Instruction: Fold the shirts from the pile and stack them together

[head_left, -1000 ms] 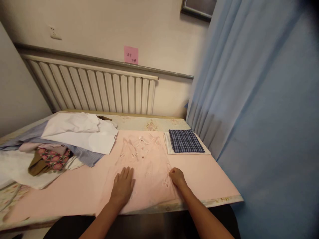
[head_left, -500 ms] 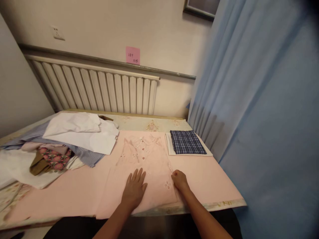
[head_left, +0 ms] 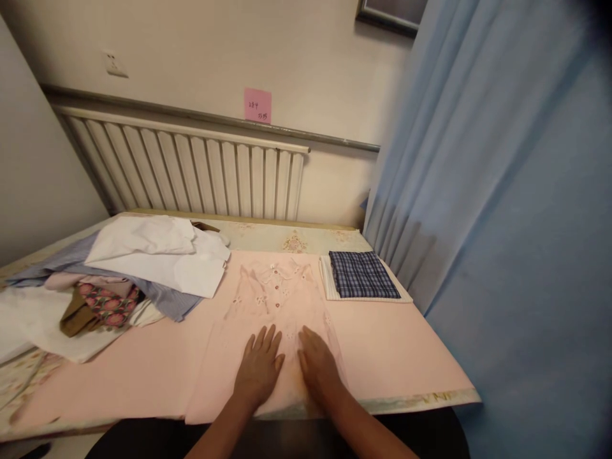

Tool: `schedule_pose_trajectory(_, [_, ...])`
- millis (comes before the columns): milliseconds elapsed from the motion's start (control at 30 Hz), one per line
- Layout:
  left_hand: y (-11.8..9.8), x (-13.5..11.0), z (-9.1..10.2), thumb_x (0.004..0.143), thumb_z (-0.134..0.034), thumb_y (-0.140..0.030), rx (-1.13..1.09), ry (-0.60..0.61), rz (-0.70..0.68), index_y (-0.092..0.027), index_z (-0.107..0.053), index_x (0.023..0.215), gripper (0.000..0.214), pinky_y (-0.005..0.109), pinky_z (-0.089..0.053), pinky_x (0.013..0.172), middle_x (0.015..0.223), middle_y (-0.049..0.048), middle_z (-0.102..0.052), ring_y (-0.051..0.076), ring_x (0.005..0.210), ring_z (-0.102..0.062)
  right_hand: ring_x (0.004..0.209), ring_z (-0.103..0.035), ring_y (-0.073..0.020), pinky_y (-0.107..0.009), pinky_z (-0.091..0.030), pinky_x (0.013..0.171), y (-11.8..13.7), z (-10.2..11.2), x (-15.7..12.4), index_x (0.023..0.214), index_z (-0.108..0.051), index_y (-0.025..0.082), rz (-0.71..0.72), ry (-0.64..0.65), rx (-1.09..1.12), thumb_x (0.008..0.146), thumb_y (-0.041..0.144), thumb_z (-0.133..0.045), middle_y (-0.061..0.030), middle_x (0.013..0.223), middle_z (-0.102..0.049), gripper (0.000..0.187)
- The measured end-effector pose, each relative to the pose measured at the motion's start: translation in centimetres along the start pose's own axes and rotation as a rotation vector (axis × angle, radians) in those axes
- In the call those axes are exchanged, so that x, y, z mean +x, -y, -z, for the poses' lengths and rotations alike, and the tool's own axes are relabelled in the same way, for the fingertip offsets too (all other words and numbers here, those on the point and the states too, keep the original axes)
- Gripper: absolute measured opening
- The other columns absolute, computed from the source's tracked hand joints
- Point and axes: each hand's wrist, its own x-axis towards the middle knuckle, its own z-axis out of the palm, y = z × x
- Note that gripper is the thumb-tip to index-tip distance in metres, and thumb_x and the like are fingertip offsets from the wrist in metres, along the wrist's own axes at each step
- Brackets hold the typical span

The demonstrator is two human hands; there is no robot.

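A thin pink blouse with small buttons and cut-out flower embroidery lies spread on a pink cloth. My left hand rests flat on its lower part, fingers spread. Beside it, my right hand lies on the blouse too, palm down with the fingers stretched forward and close together. Neither hand holds anything. Part of the blouse's lower edge is hidden beneath my hands and forearms.
At the left is a loose heap of clothes, with a white garment on top and a striped blue one below. A folded dark plaid cloth lies on a folded cream one at the right. A blue curtain hangs alongside.
My right hand has let go of the blouse's right edge, moved left and flattened onto the fabric. My left hand stays nearly in place.
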Motion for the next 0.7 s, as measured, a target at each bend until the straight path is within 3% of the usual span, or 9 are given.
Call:
schedule_pose_trajectory(100, [0.0,0.0,0.1,0.094,-0.034,-0.039,0.007,-0.01,-0.02,-0.024,-0.043,0.14,0.049,0.049,-0.026,0.11,0.149,0.0067,-0.04,0.028,0.139,-0.032,0.135,-0.038,-0.0254,-0.048,-0.034,0.111,1.8,-1.9,-0.3,0.135,-0.048,0.014,0.125,0.11,0.05,0.089,0.02,-0.044,-0.0138,0.142,-0.046,0.046])
schedule_pose_trajectory(267, [0.0,0.1,0.1,0.094,-0.034,-0.04,0.017,-0.01,-0.012,-0.024,-0.044,0.14,0.049,0.049,-0.026,0.11,0.149,0.0065,-0.04,0.029,0.138,-0.033,0.136,-0.035,-0.0288,-0.053,-0.027,0.113,1.0,-2.7,-0.6,0.135,-0.049,0.016,0.059,0.182,0.005,0.09,0.03,-0.052,-0.0135,0.143,-0.046,0.047])
schedule_pose_trajectory(467, [0.0,0.1,0.1,0.094,-0.035,-0.04,0.04,-0.03,-0.014,-0.024,-0.044,0.14,0.049,0.05,-0.026,0.11,0.149,0.0067,-0.041,0.028,0.138,-0.034,0.137,-0.035,-0.0294,-0.054,-0.026,0.113,-2.1,-2.1,-0.7,0.135,-0.049,0.015,0.002,0.151,-0.113,0.092,0.04,-0.051,-0.0135,0.144,-0.044,0.05])
schedule_pose_trajectory(700, [0.9,-0.7,0.0,0.094,-0.037,-0.041,0.036,-0.032,-0.036,-0.026,-0.042,0.14,0.049,0.05,-0.029,0.11,0.148,0.0039,-0.042,0.028,0.138,-0.034,0.137,-0.034,-0.028,-0.05,-0.031,0.113,-3.7,-0.3,-1.9,0.137,-0.047,0.015,0.04,0.181,-0.117,0.09,0.031,-0.053,-0.0113,0.145,-0.043,0.05])
